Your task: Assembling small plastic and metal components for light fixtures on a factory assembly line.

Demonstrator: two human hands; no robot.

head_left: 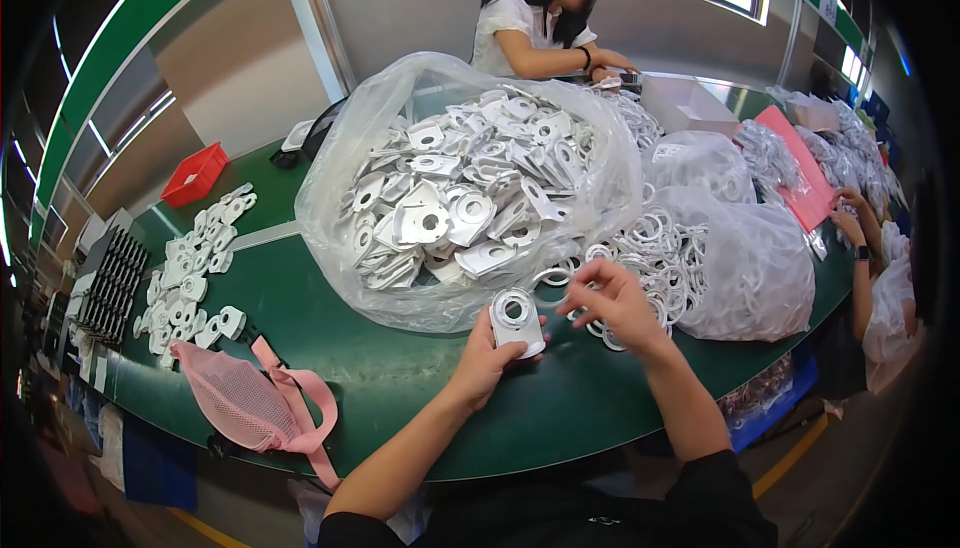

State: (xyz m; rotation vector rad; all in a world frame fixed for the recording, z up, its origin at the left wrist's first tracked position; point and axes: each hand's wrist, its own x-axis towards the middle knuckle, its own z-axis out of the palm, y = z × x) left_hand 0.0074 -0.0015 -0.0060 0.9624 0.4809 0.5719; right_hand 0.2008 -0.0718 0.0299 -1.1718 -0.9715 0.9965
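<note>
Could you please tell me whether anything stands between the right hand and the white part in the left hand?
Nothing visible blocks the right hand from the white part in the left hand; only a pale ring shows near the gap; whether it is held is unclear.

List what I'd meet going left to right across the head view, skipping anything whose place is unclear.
Black stacked pieces, pink mesh bag, your left hand, the white part it holds, your right hand, bulging clear bag, a co-worker's hand.
</note>
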